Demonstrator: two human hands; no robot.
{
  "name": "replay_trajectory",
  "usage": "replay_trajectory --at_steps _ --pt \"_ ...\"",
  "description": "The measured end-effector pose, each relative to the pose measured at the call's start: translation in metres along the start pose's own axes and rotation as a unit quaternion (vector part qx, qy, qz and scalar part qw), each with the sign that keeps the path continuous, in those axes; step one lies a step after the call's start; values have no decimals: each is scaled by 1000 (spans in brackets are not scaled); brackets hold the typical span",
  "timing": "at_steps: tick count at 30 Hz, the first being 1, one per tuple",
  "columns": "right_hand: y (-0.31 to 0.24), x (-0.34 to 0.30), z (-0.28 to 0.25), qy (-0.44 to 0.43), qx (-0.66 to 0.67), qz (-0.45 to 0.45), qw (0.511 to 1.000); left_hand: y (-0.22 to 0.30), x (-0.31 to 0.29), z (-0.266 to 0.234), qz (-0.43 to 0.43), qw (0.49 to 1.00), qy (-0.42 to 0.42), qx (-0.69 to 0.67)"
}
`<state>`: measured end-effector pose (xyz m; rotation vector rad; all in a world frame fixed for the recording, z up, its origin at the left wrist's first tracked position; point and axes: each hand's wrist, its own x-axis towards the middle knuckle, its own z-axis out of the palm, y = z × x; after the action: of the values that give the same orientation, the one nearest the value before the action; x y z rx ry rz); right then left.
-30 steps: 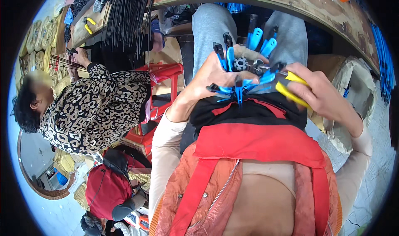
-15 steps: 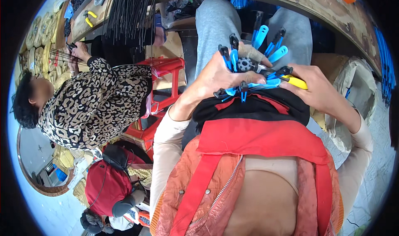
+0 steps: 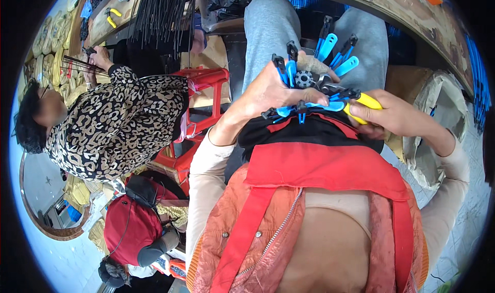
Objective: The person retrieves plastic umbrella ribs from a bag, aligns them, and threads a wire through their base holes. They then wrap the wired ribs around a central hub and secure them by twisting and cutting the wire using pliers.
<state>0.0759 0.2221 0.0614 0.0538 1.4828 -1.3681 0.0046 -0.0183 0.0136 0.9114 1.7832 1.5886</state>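
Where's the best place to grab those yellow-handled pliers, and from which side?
Probably by the yellow handles, from the right, as the right hand does: they stick out that way, spread apart, while the other end points left among the blue strips.

orange zip vest (image 3: 276,215) | cream sleeves (image 3: 209,177) | red-black apron (image 3: 325,166) | grey trousers (image 3: 270,30)

The blue paddle-shaped plastic pieces (image 3: 327,46) looked smooth and faintly glossy, the curved yellow plier grips (image 3: 369,101) smooth plastic, the broad red apron (image 3: 319,166) matt cloth, and the brown wooden bench (image 3: 399,4) rough.
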Motion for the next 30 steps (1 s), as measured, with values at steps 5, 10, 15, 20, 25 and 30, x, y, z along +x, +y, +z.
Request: replay_trajectory --at_steps 5,10,15,20,25,30 --pt "-44 -24 -6 101 -128 106 981 4 13 -1 -41 997 -34 -63" --pt "-30 -25 -20 156 -427 -176 873 -3 13 -12 -152 981 -93 -75" --pt "-38 -9 -20 147 -310 -123 931 -7 4 -17 -48 994 94 -10" --pt "-30 -38 -69 381 -247 -292 842 16 17 -81 57 987 122 93" --pt "22 -55 -161 543 -375 -134 739 54 92 -104 115 978 169 29" --pt "48 -12 -224 673 -577 -177 428 97 196 -40 125 938 90 -311"
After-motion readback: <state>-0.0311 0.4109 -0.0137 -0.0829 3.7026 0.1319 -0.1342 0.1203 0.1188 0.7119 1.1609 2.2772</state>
